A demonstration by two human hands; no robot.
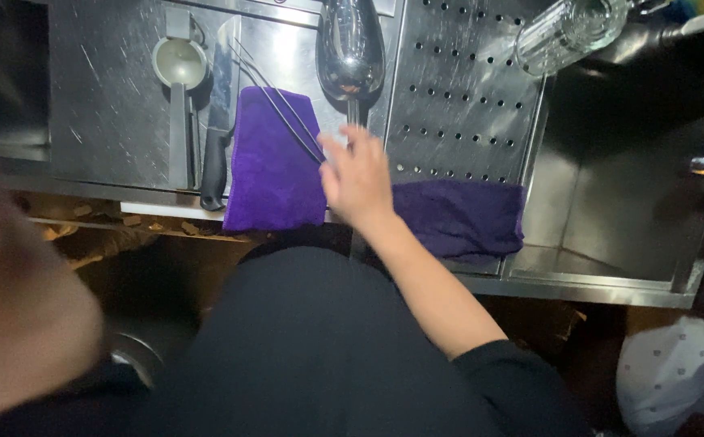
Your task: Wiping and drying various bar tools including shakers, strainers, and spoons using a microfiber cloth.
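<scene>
Steel counter point(117, 97), scratched, spanning the upper frame; taken as landmark for all else. Right end of counter: deep sink basin point(610, 202), dark inside. Between the flat counter top and basin: perforated drain panel point(457, 81), rows of small holes. Near edge of counter, left of centre: purple cloth point(275, 162), folded, hanging slightly over the edge. Second purple cloth point(458, 214) draped over the near edge below the drain panel, darker in shadow.

Centre of counter, bowl toward the far side: wine glass point(351, 48) lying on its side, stem pointing toward the near edge. Far right above the drain panel: clear ribbed glass point(566, 32), tilted, partly out of frame. Left part of counter: metal jigger cup point(179, 63) with long flat handle running toward the near edge. Just beside it, black-handled knife point(218, 121), handle at the near edge. Across the folded cloth: thin metal tongs point(283, 109), laid diagonally.

Right hand point(358, 178) over the near edge between the two cloths, fingers loosely spread, fingertips at the stem of the wine glass and the end of the tongs; contact blurred, grip not closed on anything visible. Left hand point(20, 307) large and blurred at the left frame edge, well off the counter; grip impossible to tell.
</scene>
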